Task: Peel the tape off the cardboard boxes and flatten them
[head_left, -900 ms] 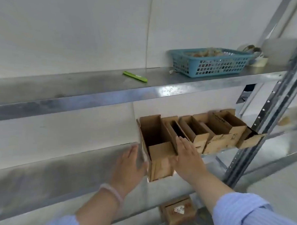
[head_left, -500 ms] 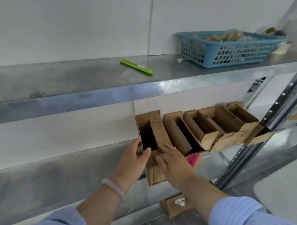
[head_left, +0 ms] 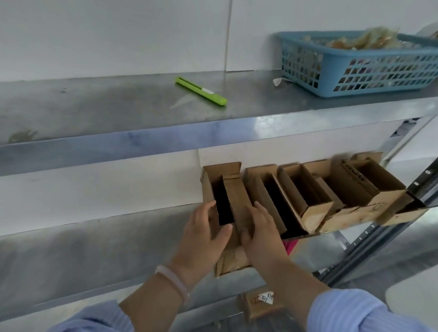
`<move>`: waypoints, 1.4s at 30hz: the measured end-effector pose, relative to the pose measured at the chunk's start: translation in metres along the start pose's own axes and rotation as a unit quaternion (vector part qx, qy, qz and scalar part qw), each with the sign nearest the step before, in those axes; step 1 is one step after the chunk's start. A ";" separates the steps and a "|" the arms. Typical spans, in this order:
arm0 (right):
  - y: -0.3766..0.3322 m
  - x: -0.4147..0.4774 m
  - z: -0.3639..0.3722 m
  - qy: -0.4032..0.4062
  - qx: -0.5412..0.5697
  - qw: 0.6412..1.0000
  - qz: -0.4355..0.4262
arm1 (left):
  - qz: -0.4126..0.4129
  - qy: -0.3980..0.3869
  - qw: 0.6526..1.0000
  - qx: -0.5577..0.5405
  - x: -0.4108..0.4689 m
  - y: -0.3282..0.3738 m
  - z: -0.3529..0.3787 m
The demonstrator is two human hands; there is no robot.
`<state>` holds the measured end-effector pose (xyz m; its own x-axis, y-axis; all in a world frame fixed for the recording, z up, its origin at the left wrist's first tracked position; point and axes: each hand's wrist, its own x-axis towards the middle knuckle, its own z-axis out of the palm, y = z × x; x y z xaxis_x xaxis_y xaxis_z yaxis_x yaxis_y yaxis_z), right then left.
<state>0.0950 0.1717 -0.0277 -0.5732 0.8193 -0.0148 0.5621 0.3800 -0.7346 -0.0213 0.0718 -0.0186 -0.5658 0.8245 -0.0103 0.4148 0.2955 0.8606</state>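
Handling the cardboard box (head_left: 235, 197) should call for little force. It stands open-topped and appears empty, so judge it light. The thin walls are stiff along the folds but likely bow under a squeeze at mid-panel. The surface is dry and matte, so slipping is unlikely; crushing or tearing a flap is the greater risk.

Position of the box:
- It stands at the left end of a row of boxes (head_left: 314, 194) on the lower shelf (head_left: 91, 246).
- Its right wall is just beside the next box in the row.
- Its front end overhangs the shelf edge toward the person.

Position of the hands:
- The left hand (head_left: 203, 235) grips the left front corner, fingers on the outer left wall and thumb across the front face.
- The right hand (head_left: 262, 233) holds the right side, fingers laid up along the inner flap and thumb on the front.
- The two hands are close together with the box clamped between them.

Recommended hold: take the box low on both side walls near the corners, where the folds give support, not by a loose flap.

No tape can be made out on the box from this view. A green knife (head_left: 201, 91) and a blue basket (head_left: 359, 69) sit on the upper shelf (head_left: 110, 108), well apart from both hands.
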 end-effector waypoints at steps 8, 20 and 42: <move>-0.005 0.016 -0.011 -0.048 0.124 0.990 0.052 | -0.131 0.065 0.984 -0.105 0.019 0.002 -0.012; -0.016 0.029 0.009 -0.135 0.154 0.978 -0.027 | -0.179 -0.005 0.974 0.141 0.020 -0.004 -0.052; 0.015 0.086 0.019 -0.273 -0.172 0.942 -0.089 | -0.180 0.019 0.960 0.213 0.010 -0.001 -0.054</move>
<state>0.0424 0.2398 -0.0526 -0.8450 0.4220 -0.3285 0.5345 0.6845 -0.4957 -0.0657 0.0541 0.0081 -0.7501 0.6153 -0.2425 0.4365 0.7360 0.5175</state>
